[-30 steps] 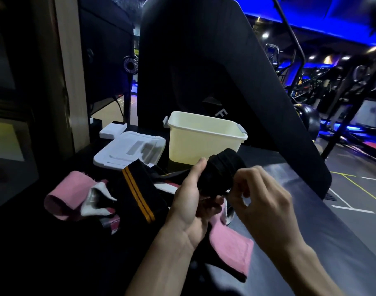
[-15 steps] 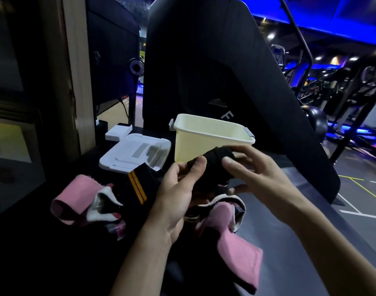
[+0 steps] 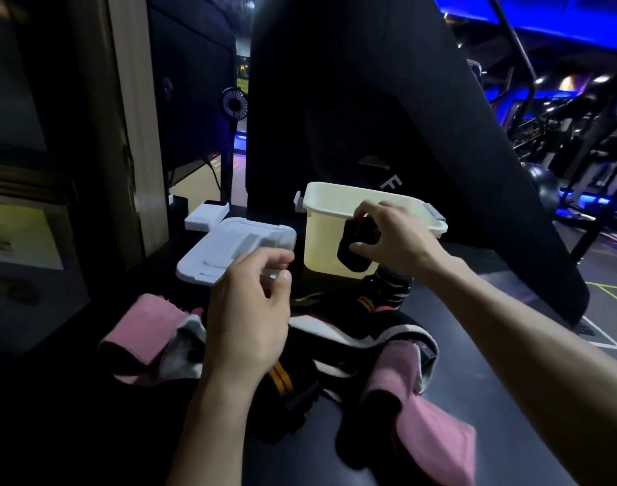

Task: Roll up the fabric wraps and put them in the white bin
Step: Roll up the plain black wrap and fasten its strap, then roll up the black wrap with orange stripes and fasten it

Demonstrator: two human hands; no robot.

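Right hand [image 3: 394, 240] sits centre-right of frame, fingers and thumb pinched round a rolled black wrap [image 3: 356, 245], holding it in front of the near wall of the white bin [image 3: 321, 240], just under the rim. Roll is dark, compact; can't tell whether it touches the bin wall. Bin stands upper-centre, open top, small handle tabs at both ends. Inside of bin not visible from this angle.

Left hand [image 3: 247, 310] hovers centre frame, w/ fingers loosely curled, thumb and index close but nothing seen between them; it holds nothing. It's above the heap of unrolled wraps [image 3: 352, 345] in lower-centre: black fabric w/ orange stripes [image 3: 280, 378], white-edged bands, all tangled. Pink wrap [image 3: 138, 331] lies lower left of heap, partly folded, white lining showing. Second pink piece [image 3: 437, 436] trails to lower right, flat end toward frame bottom. Black-and-white striped bit [image 3: 391, 285] pokes up just below right hand, near bin's base.

White lid [image 3: 230, 247] lies flat left of bin, near it, partly behind left hand's fingers. Small white box [image 3: 207, 217] sits behind lid, upper left of it. Everything rests on dark tabletop [image 3: 510, 398]. Big black panel [image 3: 370, 100] rises behind bin; small fan [image 3: 234, 106] upper left-centre. Blue-lit gym gear, blurry, at upper right.
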